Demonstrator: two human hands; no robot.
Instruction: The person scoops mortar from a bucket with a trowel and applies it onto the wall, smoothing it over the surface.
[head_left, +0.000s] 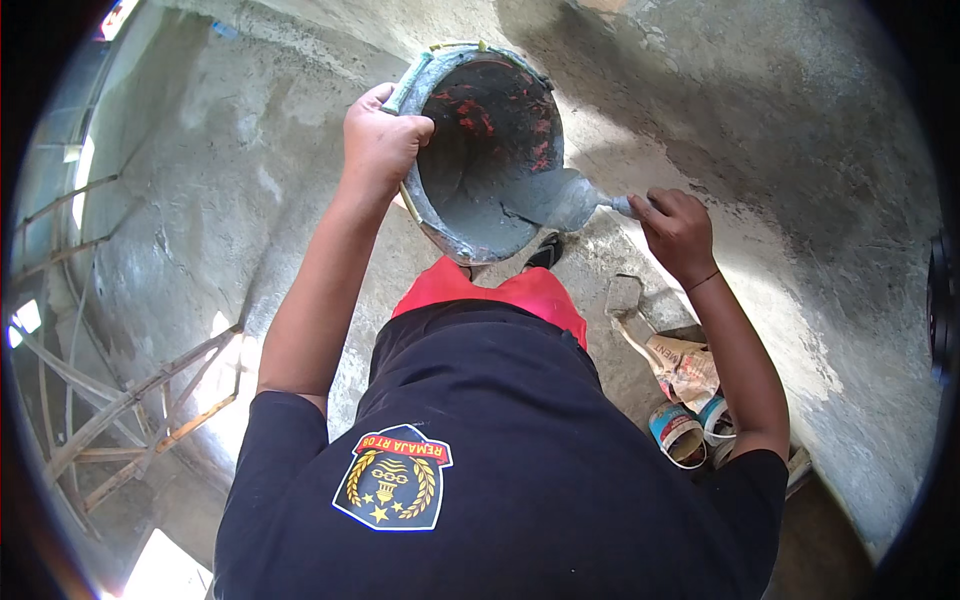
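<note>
A dark bucket [490, 120], crusted with grey along its rim and flecked with red inside, is tilted so its mouth faces me. My left hand [385, 140] is closed on its left rim, thumb over the edge. Wet grey mortar [480, 225] lies in the lower part of the bucket. My right hand [675, 230] grips the handle of a trowel [575, 200] on the right. The trowel's blade is coated in mortar and reaches over the bucket's lower right rim; its tip merges with the mortar.
Rough cement wall [800, 150] rises on the right. Small pails [678, 435], a torn paper sack [688, 368] and a grey block [624, 295] sit low on that side. Wooden poles [150, 400] form a frame at left. A dark sandal [546, 251] shows beneath the bucket.
</note>
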